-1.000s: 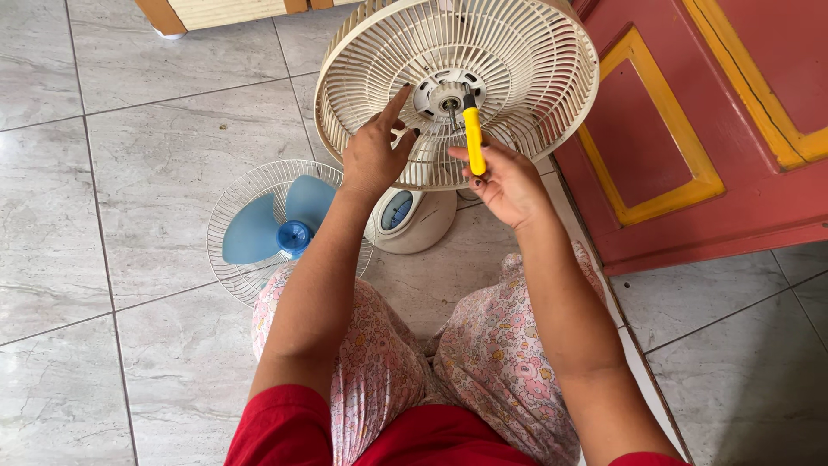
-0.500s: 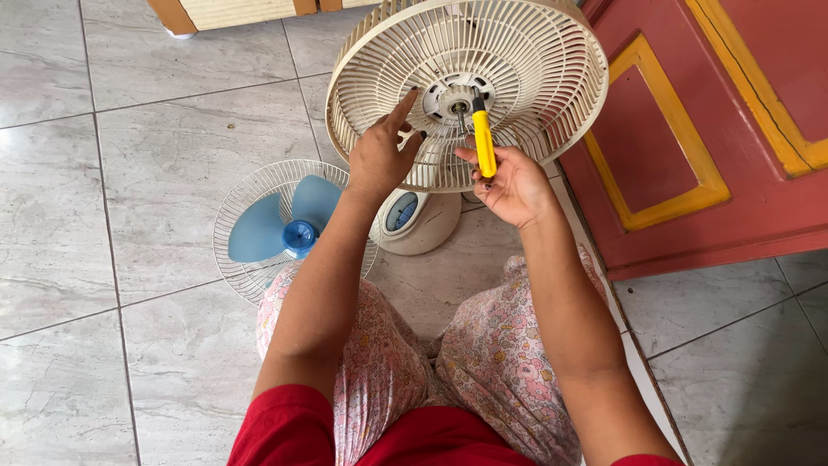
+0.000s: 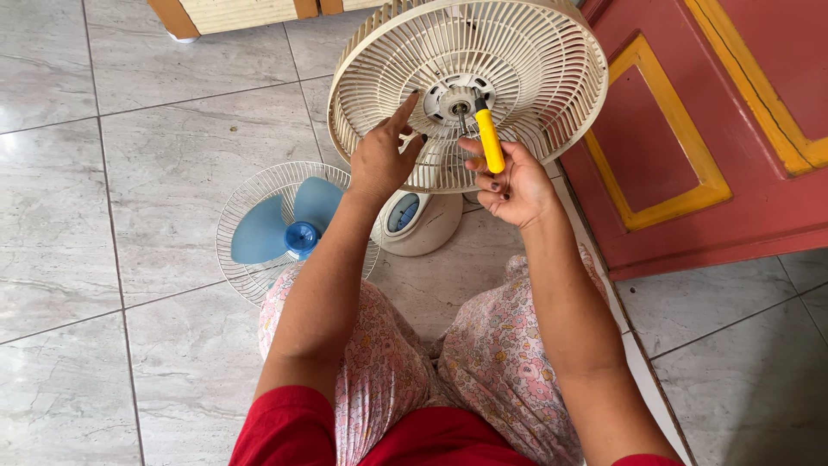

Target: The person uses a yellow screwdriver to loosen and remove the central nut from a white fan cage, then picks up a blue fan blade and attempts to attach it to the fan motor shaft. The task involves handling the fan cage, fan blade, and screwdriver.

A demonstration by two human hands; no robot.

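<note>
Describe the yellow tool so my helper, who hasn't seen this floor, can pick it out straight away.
Start at the cream rear fan guard standing beside the red door. At its hub, the right hand holds a screwdriver with its tip at the centre, while the left hand rests on the guard. Its bright yellow handle is the only yellow tool there.

Under me the floor [image 3: 129, 121] is pale grey marbled tile with thin dark grout lines, glossy enough to catch soft daylight at the left of the frame. At the upper right stands a red door [image 3: 690, 112] with yellow panel trim. Along the top edge sits wooden furniture [image 3: 233, 13] with a cream front.
</note>
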